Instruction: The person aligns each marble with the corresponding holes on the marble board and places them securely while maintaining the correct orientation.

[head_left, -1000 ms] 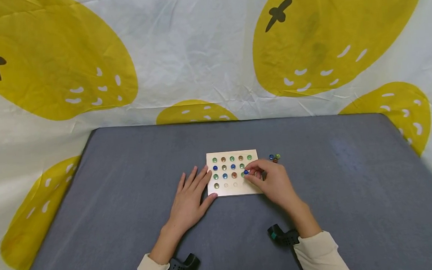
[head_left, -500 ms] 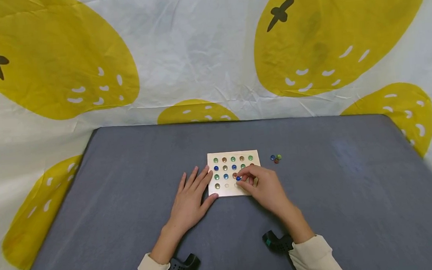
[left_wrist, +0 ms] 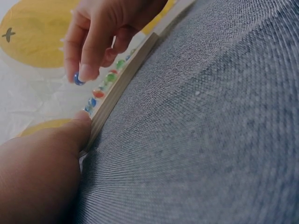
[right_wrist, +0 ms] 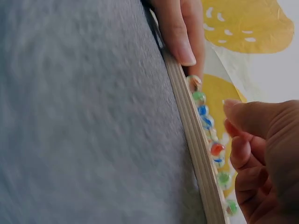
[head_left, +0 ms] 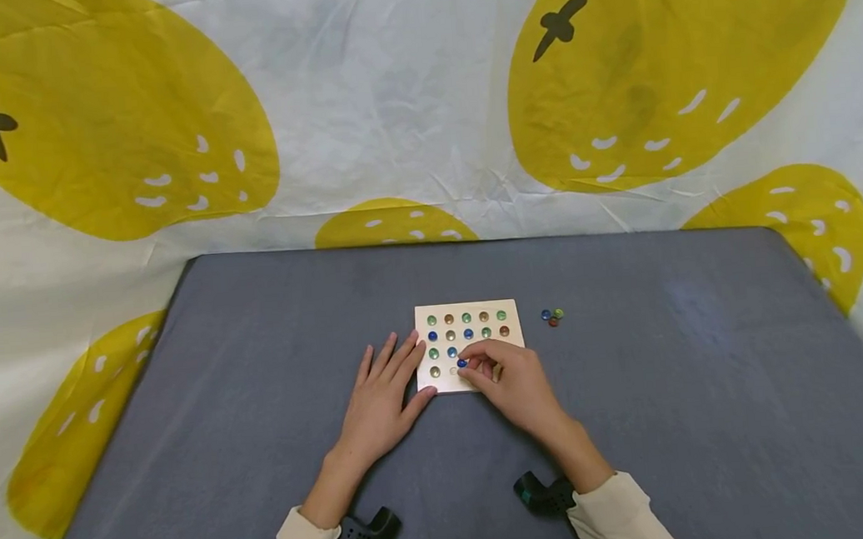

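A pale wooden board (head_left: 472, 308) with rows of round hollows lies on the table, most of the visible hollows filled with coloured glass marbles. My right hand (head_left: 510, 381) pinches a dark blue marble (head_left: 462, 363) between thumb and fingertips, just above the board's front row; in the left wrist view the blue marble (left_wrist: 78, 78) shows clear of the board. My left hand (head_left: 380, 398) lies flat with fingers spread at the board's left edge, its thumb at the front left corner. The right hand covers the board's front right part.
Three loose marbles, a blue one (head_left: 546, 315), a yellow-green one (head_left: 559, 314) and a reddish one (head_left: 553, 323), lie on the grey tablecloth (head_left: 673, 386) right of the board. Behind the table hangs a white cloth (head_left: 389, 97) with yellow fruit prints.
My right hand has moved left and towards the front row, carrying the blue marble across the board. The left hand has stayed in place.
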